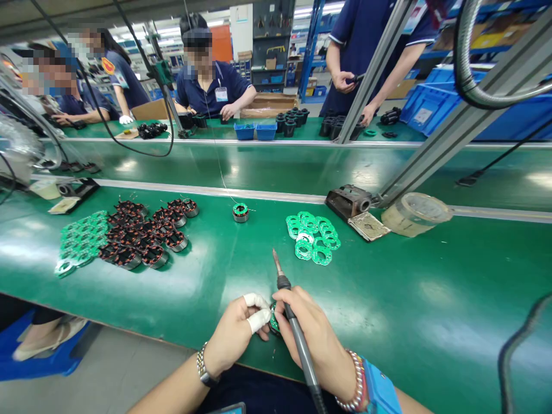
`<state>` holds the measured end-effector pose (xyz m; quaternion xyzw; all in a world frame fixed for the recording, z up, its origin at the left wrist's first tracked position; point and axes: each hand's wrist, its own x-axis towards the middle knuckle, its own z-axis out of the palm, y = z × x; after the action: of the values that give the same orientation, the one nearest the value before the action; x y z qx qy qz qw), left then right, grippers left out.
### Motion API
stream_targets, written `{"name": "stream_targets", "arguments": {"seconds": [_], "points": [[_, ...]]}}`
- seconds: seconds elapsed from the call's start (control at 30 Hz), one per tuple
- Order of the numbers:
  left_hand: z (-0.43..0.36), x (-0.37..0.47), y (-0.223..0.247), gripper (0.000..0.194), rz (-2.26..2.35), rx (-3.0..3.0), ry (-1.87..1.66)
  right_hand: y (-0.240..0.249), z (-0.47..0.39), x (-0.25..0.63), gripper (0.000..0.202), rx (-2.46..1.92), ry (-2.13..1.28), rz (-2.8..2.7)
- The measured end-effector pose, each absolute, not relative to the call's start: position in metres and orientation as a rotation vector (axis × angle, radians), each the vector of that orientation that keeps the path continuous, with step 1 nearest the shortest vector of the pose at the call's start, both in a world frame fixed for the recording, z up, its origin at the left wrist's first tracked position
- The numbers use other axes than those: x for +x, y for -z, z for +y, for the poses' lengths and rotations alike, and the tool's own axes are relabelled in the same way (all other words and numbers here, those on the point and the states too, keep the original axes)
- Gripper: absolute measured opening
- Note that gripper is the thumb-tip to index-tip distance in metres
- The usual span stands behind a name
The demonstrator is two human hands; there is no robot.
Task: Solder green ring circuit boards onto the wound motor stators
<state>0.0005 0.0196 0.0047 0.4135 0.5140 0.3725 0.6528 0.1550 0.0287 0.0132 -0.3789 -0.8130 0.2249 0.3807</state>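
Note:
My left hand, with white covers on its thumb and a finger, grips a small motor stator with a green circuit board near the table's front edge. In my right hand is a soldering iron, its tip pointing away from me over the bench. The right fingertips also reach the stator's edge; whether they pinch it is hidden. Farther off, another stator with a green ring board stands alone beneath a thin hanging wire. Loose green ring boards lie in a cluster to its right.
On the left are copper-wound stators in a group beside a panel of green boards. A soldering iron stand and a round plastic tub sit at right, by a slanted metal post. Co-workers sit and stand across the line.

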Motion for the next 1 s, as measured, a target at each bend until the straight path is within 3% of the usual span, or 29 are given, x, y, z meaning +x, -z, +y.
{"name": "stream_targets", "arguments": {"seconds": [0.2, 0.43, 1.0], "points": [[0.024, -0.001, -0.002, 0.018, 1.169, 0.908, -0.804, -0.027, 0.026, 0.174, 0.011, -0.996, -0.565, -1.995], [0.025, -0.002, -0.003, 0.016, 1.16, 0.883, -0.805, -0.04, 0.018, 0.199, 0.024, -0.84, -0.65, -2.016], [0.025, 0.0, 0.001, 0.01, 1.161, 0.884, -0.808, -0.045, 0.017, 0.198, 0.023, -0.85, -0.8, -2.017]]}}
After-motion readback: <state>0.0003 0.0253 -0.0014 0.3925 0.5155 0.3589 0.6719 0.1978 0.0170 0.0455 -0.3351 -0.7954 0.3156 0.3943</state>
